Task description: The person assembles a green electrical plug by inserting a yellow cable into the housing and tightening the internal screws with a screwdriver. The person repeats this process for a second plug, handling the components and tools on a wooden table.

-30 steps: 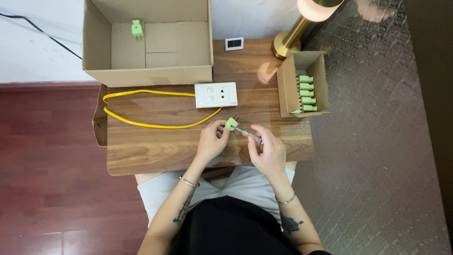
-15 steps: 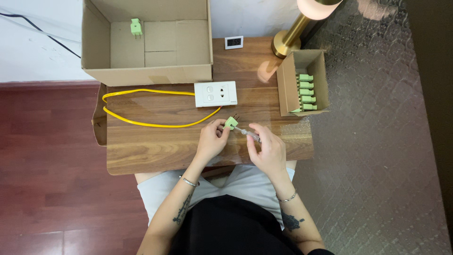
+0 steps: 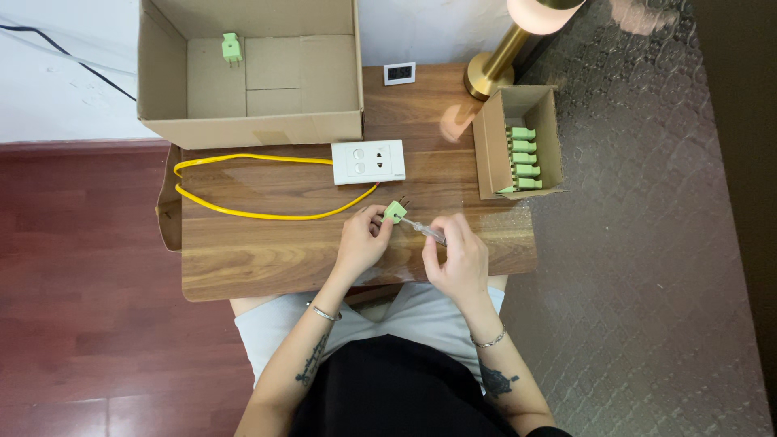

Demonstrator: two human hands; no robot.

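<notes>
My left hand (image 3: 360, 241) pinches a small green plug (image 3: 395, 211) just above the wooden table (image 3: 243, 259), its metal prongs pointing away from me. My right hand (image 3: 457, 257) grips a slim screwdriver (image 3: 425, 230) with a clear handle, and its tip touches the plug's side. Both hands work near the table's front edge, below the white socket plate (image 3: 368, 162). A yellow cable (image 3: 243, 214) runs in a loop from that plate across the table's left half.
A large open cardboard box (image 3: 251, 121) at the back holds one green plug (image 3: 231, 47). A small box (image 3: 486, 150) at the right contains several green plugs (image 3: 522, 158). A brass lamp (image 3: 502, 57) and a small digital clock (image 3: 399, 73) stand behind.
Both hands stay in almost the same spot; the plug and screwdriver shift only slightly between the fingers.
</notes>
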